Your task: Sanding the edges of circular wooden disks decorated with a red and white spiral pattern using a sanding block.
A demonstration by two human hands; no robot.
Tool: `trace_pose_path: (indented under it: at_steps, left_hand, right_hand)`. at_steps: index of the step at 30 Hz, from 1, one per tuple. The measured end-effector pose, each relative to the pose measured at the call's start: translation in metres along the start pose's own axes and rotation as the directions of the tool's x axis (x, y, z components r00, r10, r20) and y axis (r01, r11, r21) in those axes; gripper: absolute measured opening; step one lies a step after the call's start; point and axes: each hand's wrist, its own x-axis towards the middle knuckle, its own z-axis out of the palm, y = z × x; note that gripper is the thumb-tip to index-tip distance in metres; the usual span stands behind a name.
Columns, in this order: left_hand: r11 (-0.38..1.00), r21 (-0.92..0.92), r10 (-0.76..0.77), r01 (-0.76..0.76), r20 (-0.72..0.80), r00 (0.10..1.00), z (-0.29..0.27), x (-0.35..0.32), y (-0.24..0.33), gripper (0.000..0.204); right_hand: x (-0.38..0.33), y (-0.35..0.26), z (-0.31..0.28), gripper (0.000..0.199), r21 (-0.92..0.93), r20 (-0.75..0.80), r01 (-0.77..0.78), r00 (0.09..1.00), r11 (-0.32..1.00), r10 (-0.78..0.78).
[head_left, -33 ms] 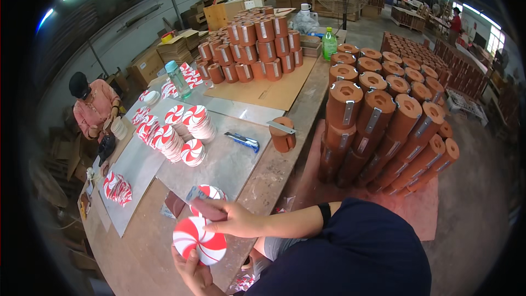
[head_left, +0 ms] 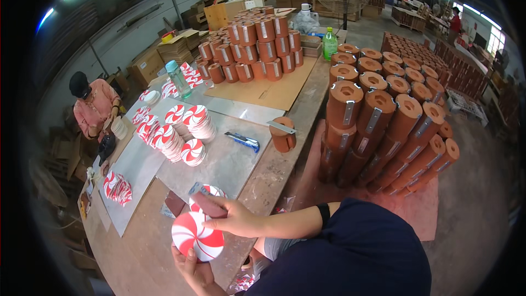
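Observation:
My left hand grips the lower edge of a round disc with a red-and-white swirl face, fingers beneath and thumb on top. Folded reddish-brown sandpaper is pinched in my right hand, over the disc's upper right edge. That hand's thumb rests at the disc's face. Just behind the sandpaper lies another swirl disc, partly hidden. To its left is a loose piece of sandpaper.
Stacks of swirl discs stand farther back, beside a blue utility knife. Notched brown cylinders sit on the table, with many more piled at right. A bottle stands behind the discs. A co-worker handles pale discs at left.
The disc in my left hand has shifted slightly up and left. The sandpaper in my right hand has tilted a little, its far end higher.

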Motion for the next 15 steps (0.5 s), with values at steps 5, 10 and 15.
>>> trace_pose_path:
  at_steps: [5,10,15]
  left_hand:
    - [0.985,-0.165,-0.054,0.044,-0.057,0.997,0.004,-0.013,-0.04,0.049]
    - [0.981,-0.196,-0.046,0.005,-0.209,0.977,-0.004,-0.005,-0.029,0.039]
    - [0.939,-0.341,-0.17,0.036,-0.371,0.913,-0.022,-0.006,-0.014,0.027]
  right_hand:
    - [-0.002,0.015,0.018,0.053,-0.036,-0.214,0.052,0.975,0.998,-0.059]
    - [-0.009,0.028,0.021,0.05,-0.136,-0.102,0.107,0.987,0.985,-0.121]
    - [0.0,0.026,0.006,0.041,-0.291,-0.072,0.056,0.994,0.955,-0.08]
